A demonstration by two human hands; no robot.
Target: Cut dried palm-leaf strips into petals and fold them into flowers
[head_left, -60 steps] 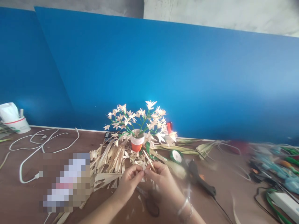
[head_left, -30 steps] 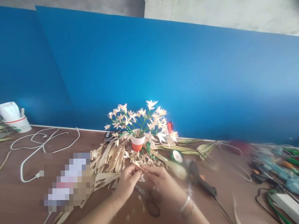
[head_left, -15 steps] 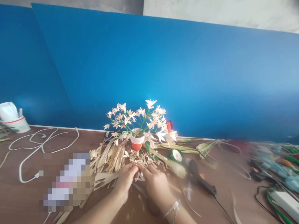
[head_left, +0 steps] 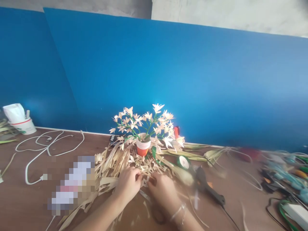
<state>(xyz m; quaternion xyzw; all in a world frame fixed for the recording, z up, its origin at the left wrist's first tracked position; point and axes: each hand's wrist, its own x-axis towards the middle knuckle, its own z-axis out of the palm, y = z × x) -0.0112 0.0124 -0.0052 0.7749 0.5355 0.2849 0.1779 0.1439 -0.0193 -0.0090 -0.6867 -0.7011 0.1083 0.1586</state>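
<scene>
My left hand (head_left: 128, 183) is closed in a pinch, fingertips turned inward over the table. Facing it, my right hand (head_left: 165, 190) pinches too, a bracelet on its wrist. Between the fingertips runs a thin pale strip of dried husk (head_left: 145, 174), which both hands seem to hold. Just beyond stands an orange and white paper cup (head_left: 143, 148) bearing pale husk flowers (head_left: 157, 109) on green stems. Dried husks (head_left: 114, 163) and small cut pieces lie around the cup. Scissors (head_left: 158, 216), partly hidden, lie under my right forearm.
To the right are a roll of green tape (head_left: 183, 162) and a black glue gun (head_left: 209, 186) with its cord. White cables (head_left: 33, 160) and a white tub (head_left: 25, 125) lie left. Blurred clutter (head_left: 286, 176) covers the far right. A blue panel (head_left: 154, 70) rises behind.
My hands were together at the fingertips and have drawn slightly apart, with the pale strip now showing between them. The whole view has shifted a little.
</scene>
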